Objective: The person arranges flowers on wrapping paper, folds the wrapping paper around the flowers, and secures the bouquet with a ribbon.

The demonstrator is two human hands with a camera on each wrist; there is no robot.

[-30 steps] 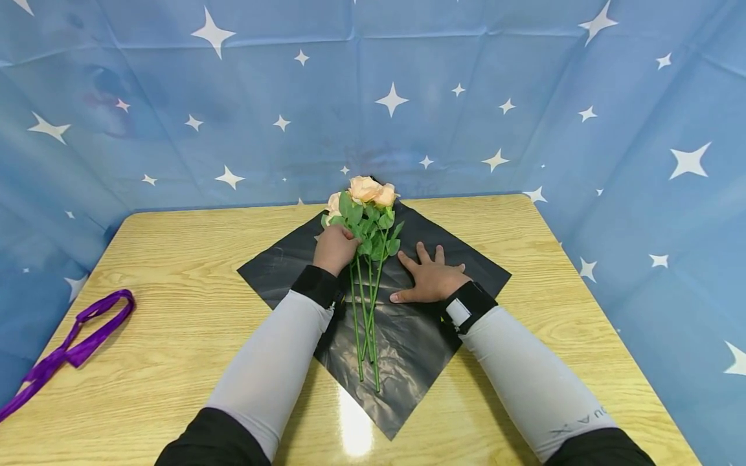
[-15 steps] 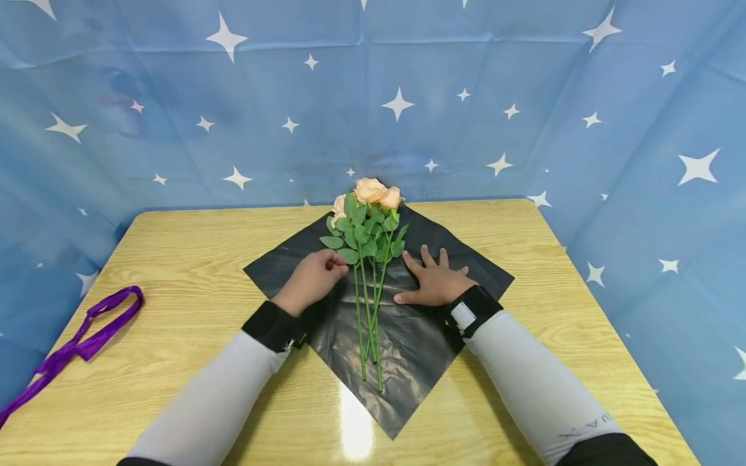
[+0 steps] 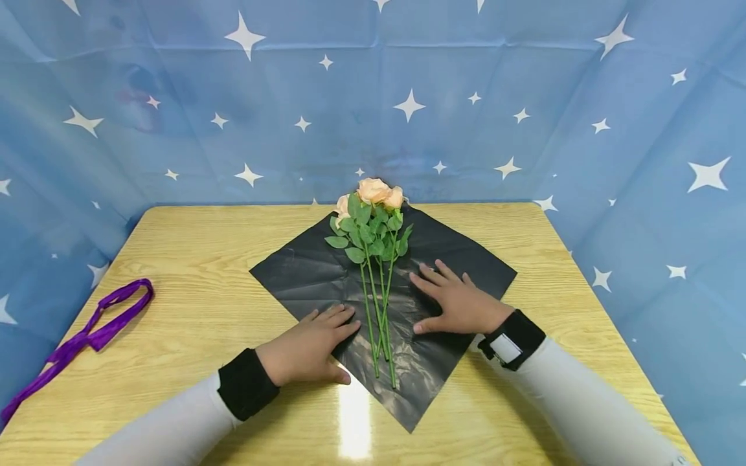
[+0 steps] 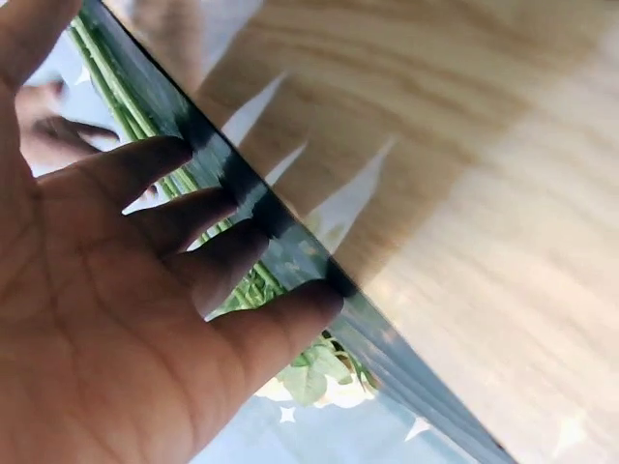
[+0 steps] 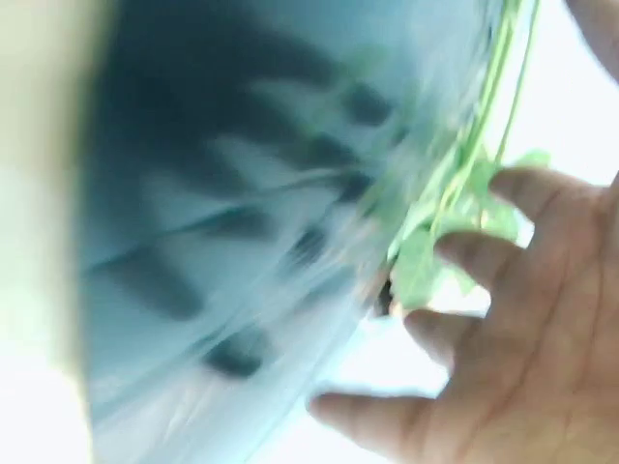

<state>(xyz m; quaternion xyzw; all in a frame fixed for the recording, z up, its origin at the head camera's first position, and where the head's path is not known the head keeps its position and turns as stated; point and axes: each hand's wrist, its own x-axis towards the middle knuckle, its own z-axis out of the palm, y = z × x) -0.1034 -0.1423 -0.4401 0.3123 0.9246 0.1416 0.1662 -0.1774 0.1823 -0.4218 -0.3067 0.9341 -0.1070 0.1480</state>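
Several peach roses (image 3: 374,190) with green leaves and long stems (image 3: 381,310) lie on a black wrapping sheet (image 3: 303,259), their blooms at its far corner. My left hand (image 3: 311,346) is spread, palm down, at the sheet's near left edge, left of the stems. In the left wrist view the left fingers (image 4: 280,324) are extended over that edge and hold nothing. My right hand (image 3: 457,301), fingers spread, is over the sheet to the right of the stems. The right wrist view shows the right palm (image 5: 542,358) raised off the sheet, with its shadow below.
A purple ribbon (image 3: 76,346) with a loop lies along the left side of the wooden table (image 3: 198,259). A blue cloth backdrop (image 3: 361,77) with white stars stands behind the table and along its sides.
My left hand has let go of the leaves and come back toward me, opening out at the sheet's near left edge. My right hand has lifted off the sheet and shifted slightly nearer.
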